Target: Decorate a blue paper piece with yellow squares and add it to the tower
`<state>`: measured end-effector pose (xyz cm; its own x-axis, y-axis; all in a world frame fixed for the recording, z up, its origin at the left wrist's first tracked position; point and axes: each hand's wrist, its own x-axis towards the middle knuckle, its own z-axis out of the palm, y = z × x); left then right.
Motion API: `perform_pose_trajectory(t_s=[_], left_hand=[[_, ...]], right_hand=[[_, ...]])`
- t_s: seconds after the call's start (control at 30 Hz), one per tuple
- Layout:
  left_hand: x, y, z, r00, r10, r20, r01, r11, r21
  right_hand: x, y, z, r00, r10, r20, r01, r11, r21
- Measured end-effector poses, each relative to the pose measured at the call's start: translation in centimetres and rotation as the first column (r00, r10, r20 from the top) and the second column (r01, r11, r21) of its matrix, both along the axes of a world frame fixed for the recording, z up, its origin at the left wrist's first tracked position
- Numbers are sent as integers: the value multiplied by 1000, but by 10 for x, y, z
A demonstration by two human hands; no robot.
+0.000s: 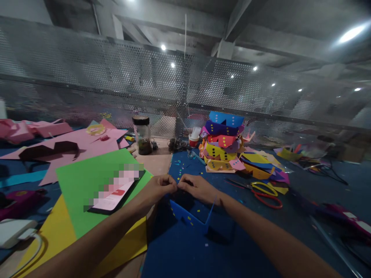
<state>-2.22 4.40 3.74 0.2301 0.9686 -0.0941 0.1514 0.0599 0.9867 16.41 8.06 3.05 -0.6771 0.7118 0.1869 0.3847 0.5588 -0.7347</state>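
Note:
My left hand [162, 186] and my right hand [198, 188] meet above the blue mat, thumbs and fingertips pinched together and nearly touching. What they pinch, if anything, is too small or hidden to make out. Just below and in front of them is a folded blue paper piece [189, 220] with small yellow squares stuck on it. Its far side is partly hidden by my hands, so I cannot tell whether they grip it. Tiny coloured paper bits lie scattered on the mat beyond my fingers.
Left lie a phone [116, 193] on green paper [75, 173], yellow paper [127, 241] and pink paper [89, 143]. A dark-lidded jar [142, 135] stands behind. Right are stacked decorated paper pieces [223, 141] and scissors [265, 193]. Perforated metal panels [162, 88] close the back.

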Motion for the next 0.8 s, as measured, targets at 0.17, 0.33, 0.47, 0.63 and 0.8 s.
perform_pose_trajectory(t_s=[0.17,0.33,0.47,0.63,0.8], left_hand=[[0,1,-1,1000,9,-22,-9,1000,9],[0,2,-4,1000,3,-31,-3,1000,1],[-1,4,-7,1000,-12,-13,12,1000,-8],[-2,5,-10,1000,-22,-2,22,999,-34],[-2,5,-8,1000,-10,-3,10,998,-59]], right_hand=[[-2,-1,-1,999,-9,33,7,999,51],[-3,-2,1,997,-12,74,8,998,63],[-4,-2,-2,998,-11,54,9,999,38],[-3,-2,-2,999,-16,46,16,1000,-2],[-4,-2,1,999,-41,33,43,998,-53]])
